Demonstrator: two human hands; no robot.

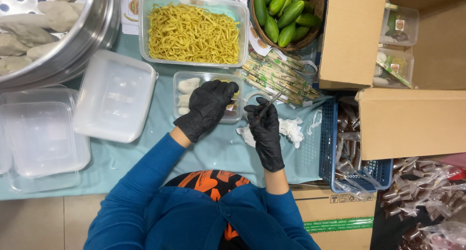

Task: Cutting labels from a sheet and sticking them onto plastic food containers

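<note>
Gloved hands at the small clear tray

Our left hand [209,106] rests on the small clear tray [208,95] of dumplings, below the noodle tub [194,31]. Our right hand [264,128] pinches thin scissors [268,105] just beside it.

Bright, even overhead light; shadows soft and short. Mild glare on steel pot [92,31] rim, upper left of frame. Focus sharp at centre; slight wide-angle bending toward edges.

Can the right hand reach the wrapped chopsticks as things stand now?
Probably yes: the right hand is just below the chopsticks, with nothing between them, though it holds a thin dark tool.
</note>
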